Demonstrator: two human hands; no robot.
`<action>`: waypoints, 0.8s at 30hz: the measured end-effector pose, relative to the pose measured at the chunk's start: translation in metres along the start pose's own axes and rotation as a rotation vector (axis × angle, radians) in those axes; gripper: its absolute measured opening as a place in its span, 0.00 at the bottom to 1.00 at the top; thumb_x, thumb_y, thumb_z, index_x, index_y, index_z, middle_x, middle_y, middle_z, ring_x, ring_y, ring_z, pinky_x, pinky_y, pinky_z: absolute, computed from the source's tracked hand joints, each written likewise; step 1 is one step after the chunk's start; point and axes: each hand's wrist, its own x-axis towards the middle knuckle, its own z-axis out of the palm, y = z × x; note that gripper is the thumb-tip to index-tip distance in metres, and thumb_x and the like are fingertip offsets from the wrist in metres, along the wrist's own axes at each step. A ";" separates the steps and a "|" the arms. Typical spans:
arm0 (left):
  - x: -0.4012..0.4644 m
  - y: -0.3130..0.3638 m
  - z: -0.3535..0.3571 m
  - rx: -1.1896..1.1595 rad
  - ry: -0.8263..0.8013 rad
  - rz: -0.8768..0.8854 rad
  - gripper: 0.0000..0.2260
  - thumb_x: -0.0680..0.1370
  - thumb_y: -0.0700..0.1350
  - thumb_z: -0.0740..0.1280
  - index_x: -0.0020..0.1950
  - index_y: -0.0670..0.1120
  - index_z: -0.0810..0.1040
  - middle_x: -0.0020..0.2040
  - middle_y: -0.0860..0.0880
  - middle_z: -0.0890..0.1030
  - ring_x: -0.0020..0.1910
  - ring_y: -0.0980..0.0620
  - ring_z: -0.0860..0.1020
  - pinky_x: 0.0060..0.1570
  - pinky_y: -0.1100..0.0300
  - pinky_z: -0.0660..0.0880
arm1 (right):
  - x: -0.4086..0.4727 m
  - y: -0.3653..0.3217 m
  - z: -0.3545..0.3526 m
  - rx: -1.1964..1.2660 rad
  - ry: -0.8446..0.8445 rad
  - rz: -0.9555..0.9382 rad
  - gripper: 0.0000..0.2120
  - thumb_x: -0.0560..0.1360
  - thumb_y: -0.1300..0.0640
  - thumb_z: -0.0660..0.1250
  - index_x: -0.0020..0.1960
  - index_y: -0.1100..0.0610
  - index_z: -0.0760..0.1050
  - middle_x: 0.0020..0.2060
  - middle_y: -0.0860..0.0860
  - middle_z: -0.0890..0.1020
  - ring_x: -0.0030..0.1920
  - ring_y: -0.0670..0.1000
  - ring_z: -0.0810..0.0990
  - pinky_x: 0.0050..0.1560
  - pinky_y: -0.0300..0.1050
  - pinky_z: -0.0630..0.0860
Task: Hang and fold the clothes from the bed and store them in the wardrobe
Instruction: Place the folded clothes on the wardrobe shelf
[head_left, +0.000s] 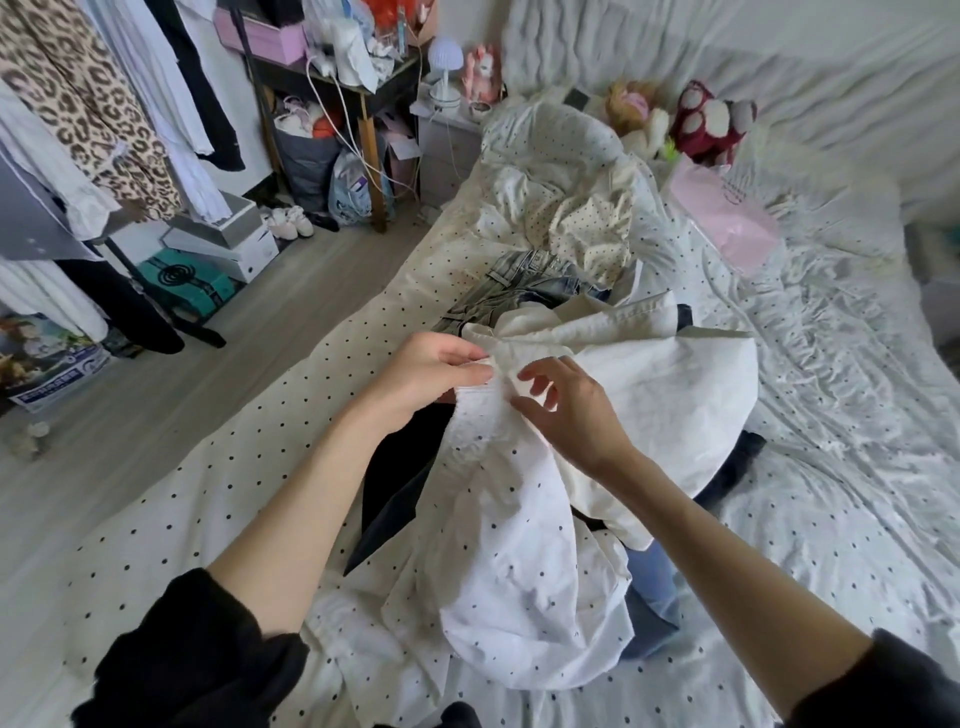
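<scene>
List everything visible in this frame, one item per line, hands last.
white dotted garment: one, white with dark dots, held up over the bed
jeans: one, faded blue, mid-bed pile
black garment: one, under the white one
pink bag: one, far side of bed
plush toys: several, red and tan, at the headboard
leopard-print garment: one, hanging left
shoe boxes: several, floor
left hand: pinches the garment's edge
right hand: fingers spread at the fabric
</scene>
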 end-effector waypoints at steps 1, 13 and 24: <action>0.001 0.006 0.001 -0.079 0.017 -0.023 0.10 0.73 0.37 0.71 0.54 0.42 0.80 0.45 0.46 0.80 0.43 0.54 0.78 0.44 0.62 0.75 | -0.004 0.000 -0.002 0.027 0.039 0.025 0.08 0.73 0.59 0.70 0.51 0.60 0.77 0.41 0.48 0.75 0.37 0.48 0.73 0.47 0.47 0.74; 0.017 0.067 0.116 -0.104 -0.235 -0.059 0.07 0.75 0.31 0.66 0.50 0.39 0.80 0.51 0.42 0.79 0.44 0.52 0.79 0.37 0.66 0.79 | -0.055 0.029 -0.042 0.220 0.086 0.561 0.21 0.67 0.39 0.71 0.46 0.54 0.72 0.37 0.45 0.77 0.37 0.45 0.75 0.36 0.36 0.69; 0.028 0.064 0.184 0.918 -0.571 0.417 0.22 0.77 0.37 0.63 0.70 0.50 0.69 0.70 0.47 0.66 0.69 0.50 0.65 0.66 0.63 0.60 | -0.119 0.089 -0.066 0.326 0.425 0.825 0.06 0.76 0.59 0.63 0.45 0.59 0.78 0.42 0.55 0.83 0.44 0.53 0.79 0.38 0.40 0.71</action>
